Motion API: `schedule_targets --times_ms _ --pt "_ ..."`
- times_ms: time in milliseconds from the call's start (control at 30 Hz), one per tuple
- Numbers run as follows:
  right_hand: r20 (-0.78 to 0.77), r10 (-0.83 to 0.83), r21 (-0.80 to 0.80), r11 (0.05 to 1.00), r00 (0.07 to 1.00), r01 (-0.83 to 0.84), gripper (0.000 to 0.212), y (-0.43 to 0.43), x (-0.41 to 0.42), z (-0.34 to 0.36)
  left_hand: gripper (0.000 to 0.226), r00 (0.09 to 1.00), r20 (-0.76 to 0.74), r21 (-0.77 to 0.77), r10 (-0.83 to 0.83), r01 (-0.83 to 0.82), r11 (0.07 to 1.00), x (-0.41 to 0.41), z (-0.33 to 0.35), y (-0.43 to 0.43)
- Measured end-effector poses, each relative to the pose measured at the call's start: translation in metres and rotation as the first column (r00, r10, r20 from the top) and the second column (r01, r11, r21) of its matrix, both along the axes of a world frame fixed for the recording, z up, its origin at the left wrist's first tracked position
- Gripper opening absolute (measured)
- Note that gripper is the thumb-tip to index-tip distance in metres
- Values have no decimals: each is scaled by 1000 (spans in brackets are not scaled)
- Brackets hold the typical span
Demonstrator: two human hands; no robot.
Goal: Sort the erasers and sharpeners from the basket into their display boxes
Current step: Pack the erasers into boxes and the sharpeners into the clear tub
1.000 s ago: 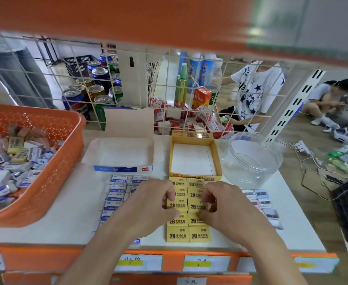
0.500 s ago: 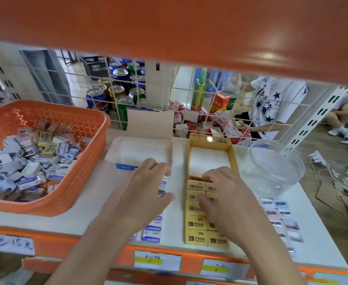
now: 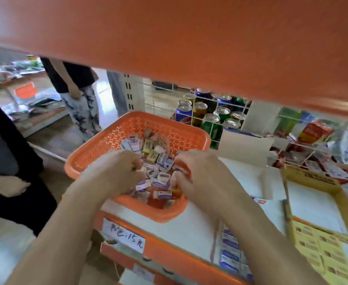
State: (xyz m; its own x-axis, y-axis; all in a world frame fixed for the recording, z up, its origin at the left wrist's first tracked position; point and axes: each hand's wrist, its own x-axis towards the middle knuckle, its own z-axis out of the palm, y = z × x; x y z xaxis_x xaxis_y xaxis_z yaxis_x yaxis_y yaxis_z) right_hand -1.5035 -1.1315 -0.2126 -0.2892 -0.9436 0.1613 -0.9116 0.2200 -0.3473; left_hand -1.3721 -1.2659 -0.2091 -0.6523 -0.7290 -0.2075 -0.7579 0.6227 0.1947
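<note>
The orange basket [image 3: 99,145] stands on the white shelf at the left, heaped with small wrapped erasers and sharpeners [image 3: 160,159]. Both my hands are inside it. My left hand [image 3: 115,171] digs into the pile's left side with curled fingers. My right hand [image 3: 206,175] does the same on the right side. Blur hides whether either hand holds a piece. The yellow display box [image 3: 341,204] lies at the right with rows of yellow erasers [image 3: 321,249] in front of it. The white and blue display box [image 3: 245,147] sits behind my right hand, with blue-labelled erasers [image 3: 230,251] near the shelf's front edge.
An orange upper shelf [image 3: 189,38] hangs low across the top. Behind a wire grid stand drink cans [image 3: 210,118] and red packets [image 3: 312,130]. People stand close at the left [image 3: 4,151] and beyond the basket [image 3: 80,99]. A price label [image 3: 123,237] is stuck to the shelf's front.
Both hands left the rows of yellow erasers on the shelf and moved left into the orange basket. The view swung left with them.
</note>
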Motion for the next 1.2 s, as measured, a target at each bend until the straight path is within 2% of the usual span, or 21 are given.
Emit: schedule_targets --times_ms 67,133,233,333,467,533,633,767,933,1200 --pt "-56 29 104 994 998 -23 9 -28 5 -4 29 977 204 33 -67 62 998 -8 0 -14" --pt "-107 62 230 972 992 -36 5 -49 7 -11 39 942 320 35 -101 95 995 -14 -5 -19" --pt "-175 108 397 917 979 -31 14 -70 8 -20 32 945 301 21 -127 126 992 -17 -17 -24" --pt "-202 137 476 879 970 -25 32 -85 11 -25 17 946 278 9 -169 173 985 -17 -25 -29" --pt "-208 137 492 870 969 -18 39 -94 12 -30 28 935 294 28 -198 199 980 -17 -27 -29" --pt "-192 131 519 855 973 -13 37 -96 11 -33 18 939 277 31 -204 204 978 -16 -28 -30" --pt "-169 123 547 837 978 -11 25 -98 10 -36 22 954 227 37 -194 190 981 -14 -29 -30" --pt "-118 144 529 846 983 -60 17 -97 11 -37 16 983 45 26 -177 176 984 -8 -29 -31" --pt "-63 156 584 807 986 -90 12 -95 12 -33 15 981 -135 59 -136 145 988 -2 -28 -31" --pt "-64 185 543 831 981 -121 21 -93 18 -37 10 968 -233 26 -92 101 995 2 -31 -33"
